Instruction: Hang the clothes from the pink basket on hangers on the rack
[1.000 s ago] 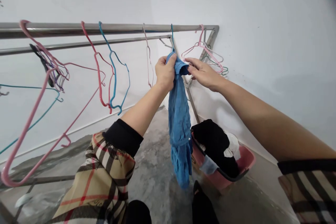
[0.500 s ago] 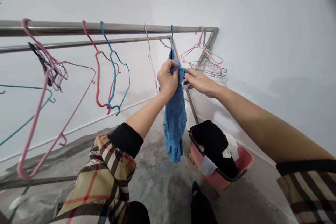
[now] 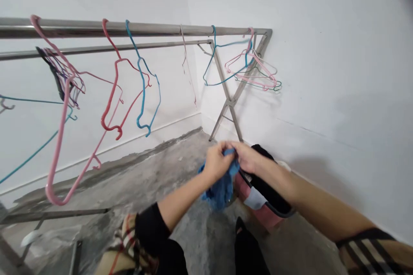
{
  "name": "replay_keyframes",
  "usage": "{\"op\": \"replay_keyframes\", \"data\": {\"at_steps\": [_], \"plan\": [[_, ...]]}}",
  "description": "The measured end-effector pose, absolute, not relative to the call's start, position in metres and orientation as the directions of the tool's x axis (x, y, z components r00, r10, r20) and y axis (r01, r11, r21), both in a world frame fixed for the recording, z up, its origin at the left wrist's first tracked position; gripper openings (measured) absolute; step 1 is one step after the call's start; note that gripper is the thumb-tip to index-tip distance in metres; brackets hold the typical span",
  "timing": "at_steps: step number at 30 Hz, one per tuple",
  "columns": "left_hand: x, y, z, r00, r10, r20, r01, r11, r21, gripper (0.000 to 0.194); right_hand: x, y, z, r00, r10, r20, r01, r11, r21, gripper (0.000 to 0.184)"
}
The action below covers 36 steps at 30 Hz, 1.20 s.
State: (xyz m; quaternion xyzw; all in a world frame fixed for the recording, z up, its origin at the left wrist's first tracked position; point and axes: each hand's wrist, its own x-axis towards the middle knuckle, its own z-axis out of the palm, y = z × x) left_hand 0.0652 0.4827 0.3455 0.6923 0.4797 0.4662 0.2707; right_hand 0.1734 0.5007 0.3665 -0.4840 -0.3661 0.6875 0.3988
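A crumpled blue garment [image 3: 219, 195] hangs bunched below my hands, low over the floor. The fingers of my left hand [image 3: 217, 164] are closed on its upper part. Close against it, my right hand [image 3: 247, 157] is closed on the same cloth, somewhat blurred, with its fingertips partly hidden. Above and beyond both hands, a bare blue hanger [image 3: 214, 36] hangs on the metal rail [image 3: 158, 29]. Just under my right forearm stands a pink basket [image 3: 269, 218] with black clothes [image 3: 270, 188] in it, partly covered by the arm.
Pink [image 3: 60, 150], red [image 3: 116, 73] and blue [image 3: 142, 81] hangers hang along the rail to the left. More pink and green hangers [image 3: 269, 68] hang at its right end. The rack's crossed legs [image 3: 229, 103] stand near the wall corner. A light cloth [image 3: 254, 198] drapes over the basket's rim.
The blue garment has come off its hanger, which now hangs bare. Both hands have moved down with the cloth, away from the rail, and the garment is bunched instead of hanging long.
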Motion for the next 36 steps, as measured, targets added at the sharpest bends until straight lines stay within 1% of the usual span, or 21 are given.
{"op": "replay_keyframes", "data": {"at_steps": [1,2,3,5,6,8,9,10,11,13,14,17,19,22,25,28,30,32,34,35,36], "plan": [[0.064,0.458,0.332,0.128,0.927,0.352,0.408,-0.373,0.834,0.011,0.172,0.48,0.35,-0.201,0.902,-0.382,-0.222,-0.421,-0.879,0.01],[0.062,0.433,0.32,0.159,0.946,0.284,0.39,-0.324,0.862,0.011,0.172,0.458,0.335,-0.181,0.903,-0.39,-0.257,-0.426,-0.867,0.014],[0.059,0.408,0.307,0.208,0.958,0.196,0.363,-0.262,0.894,0.011,0.173,0.436,0.319,-0.184,0.899,-0.397,-0.301,-0.436,-0.848,0.027],[0.049,0.363,0.285,0.343,0.939,0.033,0.277,-0.135,0.951,0.011,0.176,0.392,0.293,-0.212,0.881,-0.422,-0.305,-0.47,-0.828,0.049],[0.042,0.344,0.275,0.414,0.909,-0.05,0.221,-0.047,0.974,0.014,0.179,0.372,0.283,-0.216,0.878,-0.427,-0.298,-0.476,-0.828,0.055],[0.027,0.317,0.256,0.49,0.847,-0.207,0.121,0.169,0.978,0.023,0.181,0.338,0.27,-0.209,0.884,-0.419,-0.287,-0.465,-0.838,0.059],[0.019,0.308,0.246,0.472,0.838,-0.273,0.083,0.266,0.961,0.025,0.182,0.324,0.267,-0.212,0.887,-0.41,-0.29,-0.458,-0.84,0.059],[0.012,0.302,0.236,0.417,0.849,-0.324,0.062,0.329,0.942,0.027,0.182,0.313,0.266,-0.23,0.886,-0.401,-0.295,-0.457,-0.839,0.059],[0.006,0.298,0.227,0.338,0.873,-0.351,0.061,0.352,0.934,0.028,0.181,0.303,0.267,-0.264,0.88,-0.394,-0.297,-0.463,-0.835,0.059],[-0.003,0.295,0.211,0.175,0.93,-0.324,0.14,0.303,0.943,0.028,0.181,0.29,0.274,-0.335,0.862,-0.382,-0.28,-0.478,-0.833,0.06],[-0.006,0.294,0.205,0.126,0.951,-0.281,0.227,0.249,0.942,0.032,0.181,0.285,0.279,-0.363,0.851,-0.38,-0.265,-0.486,-0.833,0.061],[-0.009,0.292,0.197,0.1,0.98,-0.172,0.489,0.102,0.866,0.049,0.185,0.278,0.298,-0.397,0.836,-0.378,-0.224,-0.488,-0.844,0.063],[-0.009,0.29,0.195,0.087,0.985,-0.152,0.567,0.077,0.82,0.05,0.19,0.275,0.31,-0.398,0.841,-0.367,-0.217,-0.475,-0.853,0.064],[-0.012,0.286,0.191,0.045,0.984,-0.173,0.561,0.118,0.819,0.04,0.197,0.273,0.325,-0.375,0.868,-0.326,-0.251,-0.434,-0.865,0.06],[-0.016,0.279,0.184,0.039,0.977,-0.209,0.503,0.162,0.849,0.031,0.202,0.271,0.336,-0.319,0.915,-0.246,-0.286,-0.341,-0.896,0.055],[-0.018,0.269,0.179,0.083,0.968,-0.238,0.388,0.188,0.902,0.031,0.204,0.27,0.344,-0.271,0.956,-0.112,-0.34,-0.204,-0.918,0.053],[-0.018,0.261,0.179,0.118,0.967,-0.226,0.309,0.181,0.934,0.035,0.204,0.271,0.347,-0.258,0.966,-0.018,-0.399,-0.124,-0.909,0.054],[-0.019,0.25,0.184,0.099,0.977,-0.189,0.251,0.159,0.955,0.04,0.202,0.273,0.348,-0.259,0.964,0.054,-0.454,-0.072,-0.888,0.056],[-0.021,0.24,0.194,-0.01,0.991,-0.131,0.226,0.13,0.965,0.046,0.199,0.275,0.348,-0.258,0.962,0.094,-0.476,-0.042,-0.878,0.057],[-0.021,0.235,0.201,-0.094,0.994,-0.062,0.241,0.083,0.967,0.048,0.196,0.276,0.347,-0.252,0.963,0.097,-0.474,-0.035,-0.88,0.057],[-0.021,0.23,0.208,-0.175,0.984,0.042,0.281,0.009,0.96,0.049,0.194,0.277,0.347,-0.243,0.966,0.09,-0.465,-0.035,-0.885,0.056]]}}
